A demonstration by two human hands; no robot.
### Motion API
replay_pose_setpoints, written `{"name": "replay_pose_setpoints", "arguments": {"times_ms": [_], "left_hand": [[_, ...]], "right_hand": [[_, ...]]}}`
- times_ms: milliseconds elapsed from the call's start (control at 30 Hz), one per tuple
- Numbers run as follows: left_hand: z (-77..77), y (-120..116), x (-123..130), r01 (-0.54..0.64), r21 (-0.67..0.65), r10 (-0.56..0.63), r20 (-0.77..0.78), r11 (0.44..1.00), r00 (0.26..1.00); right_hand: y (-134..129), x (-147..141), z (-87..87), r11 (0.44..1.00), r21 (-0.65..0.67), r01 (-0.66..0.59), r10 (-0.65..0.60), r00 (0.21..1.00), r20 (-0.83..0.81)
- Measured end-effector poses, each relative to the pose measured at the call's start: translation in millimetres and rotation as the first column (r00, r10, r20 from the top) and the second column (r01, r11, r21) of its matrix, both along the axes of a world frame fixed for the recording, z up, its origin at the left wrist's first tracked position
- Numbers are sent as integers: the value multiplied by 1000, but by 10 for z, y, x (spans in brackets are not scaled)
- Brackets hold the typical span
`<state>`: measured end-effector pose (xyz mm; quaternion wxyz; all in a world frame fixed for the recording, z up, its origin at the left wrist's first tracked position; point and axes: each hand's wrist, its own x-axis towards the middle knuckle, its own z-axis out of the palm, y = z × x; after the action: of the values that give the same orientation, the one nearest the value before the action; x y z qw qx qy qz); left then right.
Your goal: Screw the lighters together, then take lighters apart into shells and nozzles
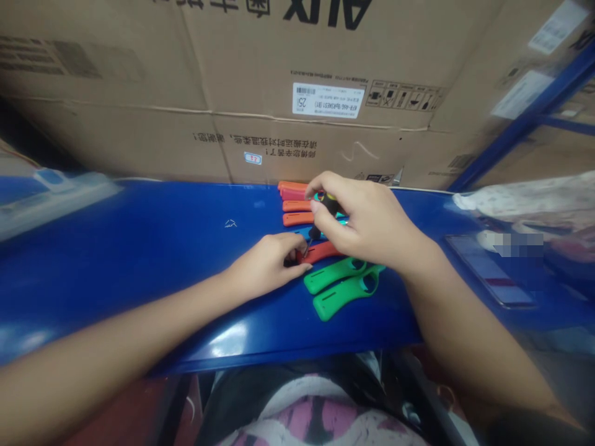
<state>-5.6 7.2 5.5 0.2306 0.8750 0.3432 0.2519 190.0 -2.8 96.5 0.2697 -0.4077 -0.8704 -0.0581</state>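
Lap [320,418], blue tbl [195,248], carton [139,130] behind; L fingers [297,271] pinching red pc [324,251], R fingers [321,181] screwdriver [329,203]

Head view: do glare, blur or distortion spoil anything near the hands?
Head view: glare whitens the blue table by its near edge, left of the green pieces, clear of the hands; head view: wide-angle stretch and smearing blur the white cloth far right; head view: a pixelated patch hides something by the phone; head view: the green pieces look fairly crisp.
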Motion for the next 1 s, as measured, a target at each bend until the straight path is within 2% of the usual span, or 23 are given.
{"name": "replay_pose_setpoints", "arguments": {"times_ms": [67, 200, 333, 467, 600, 700, 833, 1000], "left_hand": [[-1, 1, 1, -2, -6, 2, -4, 1000, 1000], [4, 5, 3, -7, -4, 7, -5, 1000, 1000], [15, 7, 4, 2, -8, -3, -12, 1000, 1000], [13, 7, 4, -7, -10, 6, -7, 1000, 1000], [-1, 10, 5, -11, 11, 11, -5, 1000, 1000], [-8, 13, 5, -6, 22, 6, -6, 1000, 1000], [-11, 18, 2, 0, 25, 0, -4, 1000, 1000], [-4, 13, -6, 4, 33, -4, -5, 999, 1000]], "right_hand": [[-6, -4, 0, 1000, 2, -30, 30, 1000, 0], [-13, -5, 10, 1000, -9, 17, -17, 1000, 1], [-23, 1, 26, 1000, -17, -25, 25, 1000, -10], [-13, -2, 16, 999, -36, 28, -29, 1000, -11], [13, 6, 2, 1000, -10, -13, 13, 1000, -10], [27, 27, 2, 999, -48, 21, -21, 1000, 11], [32, 48, 1, 999, -51, -19, 19, 1000, -2], [17, 28, 0, 998, -66, 1, -1, 1000, -4]]}}
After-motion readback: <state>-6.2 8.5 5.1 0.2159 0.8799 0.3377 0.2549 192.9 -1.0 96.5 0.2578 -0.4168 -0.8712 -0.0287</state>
